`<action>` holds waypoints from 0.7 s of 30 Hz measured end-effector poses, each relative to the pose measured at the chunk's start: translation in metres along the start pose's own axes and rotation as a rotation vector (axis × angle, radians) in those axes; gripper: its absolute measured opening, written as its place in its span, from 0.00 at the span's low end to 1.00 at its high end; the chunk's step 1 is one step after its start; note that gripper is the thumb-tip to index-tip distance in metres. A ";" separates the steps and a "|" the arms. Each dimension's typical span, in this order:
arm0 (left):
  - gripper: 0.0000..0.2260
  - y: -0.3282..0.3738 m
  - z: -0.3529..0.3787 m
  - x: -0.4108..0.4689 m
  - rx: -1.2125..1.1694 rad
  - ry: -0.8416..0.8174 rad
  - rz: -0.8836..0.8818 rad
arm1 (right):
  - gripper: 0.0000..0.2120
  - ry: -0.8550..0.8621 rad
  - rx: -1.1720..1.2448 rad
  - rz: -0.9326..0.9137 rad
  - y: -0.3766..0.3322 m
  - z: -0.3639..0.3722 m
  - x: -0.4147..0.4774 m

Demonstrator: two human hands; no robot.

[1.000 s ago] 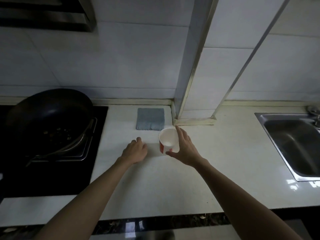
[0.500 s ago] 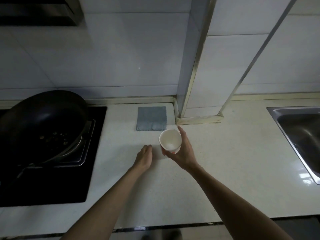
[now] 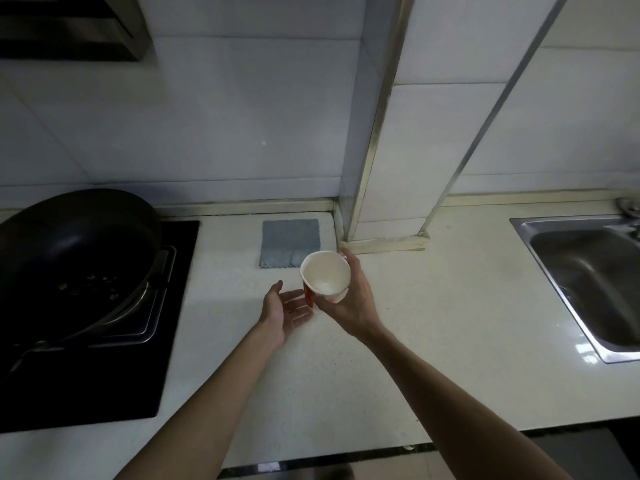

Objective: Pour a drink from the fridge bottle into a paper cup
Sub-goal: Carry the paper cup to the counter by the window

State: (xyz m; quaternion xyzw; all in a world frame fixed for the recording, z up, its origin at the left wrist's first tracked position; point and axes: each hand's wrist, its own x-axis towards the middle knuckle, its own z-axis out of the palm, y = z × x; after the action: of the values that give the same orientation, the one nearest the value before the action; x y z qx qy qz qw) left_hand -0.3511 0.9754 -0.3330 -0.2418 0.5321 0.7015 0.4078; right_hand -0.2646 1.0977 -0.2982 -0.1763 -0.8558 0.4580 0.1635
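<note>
The right hand (image 3: 349, 303) grasps the empty paper cup (image 3: 325, 274) by its side wall, clear of the white countertop (image 3: 433, 323) and tilted mouth-up toward the person, while the left hand (image 3: 285, 310) waits open-palmed just beside it, apparently to receive or steady it.

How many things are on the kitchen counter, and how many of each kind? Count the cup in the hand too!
Paper cup, held in the right hand: 1
Grey cloth: 1
Black pan on the stove: 1
Sink: 1
Total: 4 things. The left hand is open, beside the cup.
</note>
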 end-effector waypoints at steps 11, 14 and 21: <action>0.24 0.017 -0.012 -0.037 0.034 -0.078 0.014 | 0.42 0.036 0.001 -0.038 -0.036 -0.001 -0.014; 0.25 0.021 -0.017 -0.047 0.044 -0.099 0.013 | 0.41 0.063 0.026 -0.024 -0.048 -0.001 -0.018; 0.26 0.030 -0.001 -0.073 0.073 -0.162 0.046 | 0.39 0.083 0.056 -0.037 -0.067 -0.024 -0.019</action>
State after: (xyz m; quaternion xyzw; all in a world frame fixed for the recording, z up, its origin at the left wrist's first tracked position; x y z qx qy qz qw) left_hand -0.3359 0.9482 -0.2599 -0.1570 0.5279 0.7081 0.4419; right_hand -0.2471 1.0717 -0.2317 -0.1746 -0.8382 0.4709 0.2123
